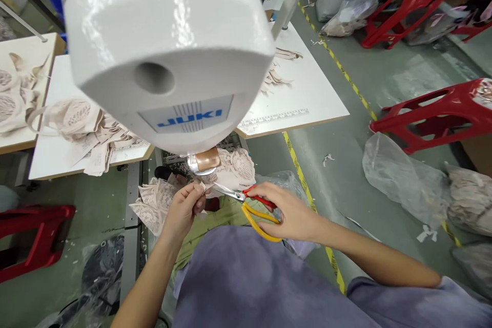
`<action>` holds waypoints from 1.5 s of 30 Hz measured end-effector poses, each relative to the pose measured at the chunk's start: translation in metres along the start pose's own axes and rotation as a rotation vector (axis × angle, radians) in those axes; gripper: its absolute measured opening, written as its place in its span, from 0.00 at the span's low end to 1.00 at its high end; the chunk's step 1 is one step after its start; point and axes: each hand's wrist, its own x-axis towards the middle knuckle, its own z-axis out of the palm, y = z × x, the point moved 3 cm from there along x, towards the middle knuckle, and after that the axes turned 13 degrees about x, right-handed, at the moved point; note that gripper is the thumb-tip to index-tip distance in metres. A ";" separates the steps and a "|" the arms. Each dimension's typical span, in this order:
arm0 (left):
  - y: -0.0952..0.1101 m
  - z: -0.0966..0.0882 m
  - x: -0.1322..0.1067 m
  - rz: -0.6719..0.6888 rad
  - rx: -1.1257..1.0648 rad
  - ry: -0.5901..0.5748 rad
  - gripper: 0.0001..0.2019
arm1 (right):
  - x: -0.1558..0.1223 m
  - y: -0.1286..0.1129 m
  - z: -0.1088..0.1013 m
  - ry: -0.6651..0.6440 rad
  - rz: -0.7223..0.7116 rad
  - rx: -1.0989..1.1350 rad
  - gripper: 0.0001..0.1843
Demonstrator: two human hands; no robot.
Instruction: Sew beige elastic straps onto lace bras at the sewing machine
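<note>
left hand (pixel 186 207) pinches the lace piece (pixel 161 200) tight, just under the sewing machine (pixel 165 46). right hand (pixel 290 212) grips the scissors (pixel 251 205), fingers through the yellow and red handles, blades pointing at the lace by the left fingertips. more lace (pixel 240 166) lies just beyond both hands.

The brand name JUKI stands in blue capitals on a pale label (pixel 188 115) on the white sewing machine (pixel 165 20). The ruler strip (pixel 277 118) printed along the table (pixel 319 89) edge is too small to read.
</note>
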 end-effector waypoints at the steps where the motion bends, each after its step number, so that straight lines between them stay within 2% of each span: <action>1: -0.002 -0.001 0.000 0.002 -0.004 0.006 0.16 | 0.001 -0.001 0.002 -0.003 -0.006 0.018 0.29; 8: -0.002 -0.002 -0.003 0.051 0.079 0.048 0.18 | 0.022 -0.012 0.016 -0.025 0.028 0.050 0.29; 14: 0.005 -0.006 -0.006 0.103 0.194 0.105 0.15 | 0.033 -0.015 0.017 -0.046 0.055 0.065 0.23; 19: 0.002 -0.007 -0.006 0.110 0.241 0.118 0.17 | 0.034 -0.017 0.011 -0.070 0.004 0.062 0.21; 25: -0.009 -0.001 -0.005 0.125 0.108 0.160 0.18 | 0.017 -0.007 0.003 -0.001 -0.014 -0.010 0.19; 28: -0.013 0.001 -0.005 0.130 0.015 0.182 0.17 | 0.007 0.005 -0.014 0.073 0.038 -0.033 0.18; 30: -0.013 0.002 -0.004 0.128 -0.034 0.180 0.16 | 0.011 0.014 -0.037 0.140 0.076 -0.091 0.18; 34: -0.009 0.005 -0.002 0.113 -0.062 0.145 0.17 | 0.048 0.025 -0.095 0.303 0.064 -0.427 0.21; 36: -0.004 0.007 -0.003 0.095 -0.039 0.094 0.18 | 0.068 0.021 -0.109 0.400 -0.033 -0.594 0.22; 38: 0.002 0.009 -0.005 0.058 0.000 0.006 0.17 | 0.079 0.010 -0.099 0.474 -0.170 -0.656 0.23; 40: 0.009 0.013 -0.008 0.004 0.055 -0.114 0.14 | 0.081 -0.003 -0.063 0.407 -0.332 -0.588 0.23; 42: 0.015 0.016 -0.009 -0.049 0.134 -0.236 0.12 | 0.077 -0.012 -0.013 0.104 -0.504 -0.469 0.19; 43: 0.017 0.017 -0.010 -0.067 0.180 -0.281 0.12 | 0.074 -0.013 0.009 -0.033 -0.546 -0.426 0.15; 45: 0.019 0.015 -0.012 -0.068 0.270 -0.293 0.12 | 0.071 -0.010 0.034 -0.172 -0.549 -0.349 0.14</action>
